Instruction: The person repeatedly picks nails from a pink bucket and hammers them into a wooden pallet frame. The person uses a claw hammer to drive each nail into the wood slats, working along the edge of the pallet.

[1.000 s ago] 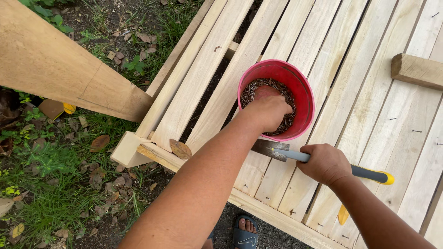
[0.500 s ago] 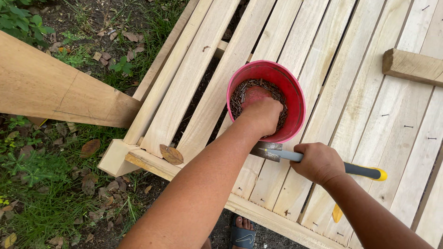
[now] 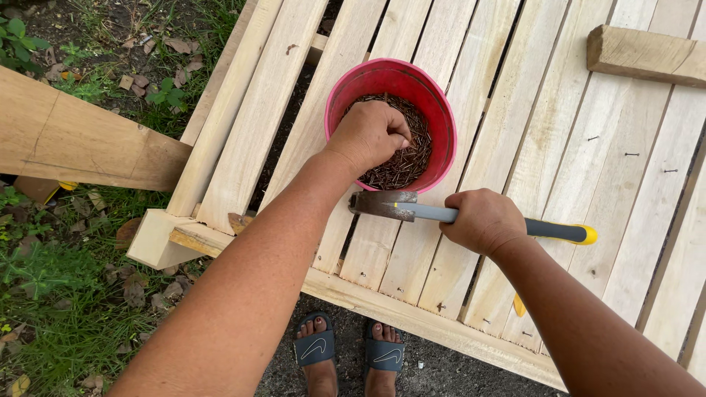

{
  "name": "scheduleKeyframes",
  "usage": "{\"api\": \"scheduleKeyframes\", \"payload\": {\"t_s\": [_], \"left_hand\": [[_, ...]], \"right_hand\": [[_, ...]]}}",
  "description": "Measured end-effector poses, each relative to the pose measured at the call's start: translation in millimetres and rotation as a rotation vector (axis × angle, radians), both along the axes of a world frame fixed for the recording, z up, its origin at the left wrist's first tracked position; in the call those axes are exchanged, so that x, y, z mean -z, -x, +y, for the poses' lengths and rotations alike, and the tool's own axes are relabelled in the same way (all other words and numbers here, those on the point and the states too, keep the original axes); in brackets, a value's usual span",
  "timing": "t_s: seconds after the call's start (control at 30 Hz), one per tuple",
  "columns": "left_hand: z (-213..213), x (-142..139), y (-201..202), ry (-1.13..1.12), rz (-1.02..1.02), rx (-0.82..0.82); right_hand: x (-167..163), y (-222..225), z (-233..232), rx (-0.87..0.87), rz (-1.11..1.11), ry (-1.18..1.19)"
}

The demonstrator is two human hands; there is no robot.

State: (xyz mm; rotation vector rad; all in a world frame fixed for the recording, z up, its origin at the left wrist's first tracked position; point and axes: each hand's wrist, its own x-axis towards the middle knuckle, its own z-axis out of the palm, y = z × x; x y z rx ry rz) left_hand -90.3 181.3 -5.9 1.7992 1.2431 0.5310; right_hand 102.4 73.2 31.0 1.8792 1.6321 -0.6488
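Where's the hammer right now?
In the head view, the hammer lies across the pale wooden slats, gripped by the right hand; its head sits just below the red bucket of nails.

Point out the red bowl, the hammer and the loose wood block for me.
red bowl (image 3: 382,73), head view, bare far rim.
hammer (image 3: 382,206), head view, metal head, near the left forearm.
wood block (image 3: 643,55), head view, top face, lying on the slats at upper right.

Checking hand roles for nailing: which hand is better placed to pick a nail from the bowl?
Left: the left hand is inside the red bowl on the nails; the right hand grips the hammer.
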Motion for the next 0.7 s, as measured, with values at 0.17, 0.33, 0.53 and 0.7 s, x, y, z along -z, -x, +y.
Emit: {"api": "scheduleKeyframes", "payload": {"t_s": [0.17, 0.33, 0.53, 0.7], "left_hand": [[-1, -17, -1, -0.004, -0.038, -0.141], [-5, -24, 0, 0.311, -0.175, -0.284], [-22, 2, -9, -0.019, -0.003, -0.238], [-27, 13, -11, -0.214, -0.090, -0.294]], "right_hand": [[-1, 0, 1, 0.013, 0.035, -0.013], [-3, 1, 2, 0.006, 0.026, -0.008], [-1, 1, 1, 0.005, 0.007, 0.000], [3, -1, 2, 0.008, -0.016, 0.029]]}}
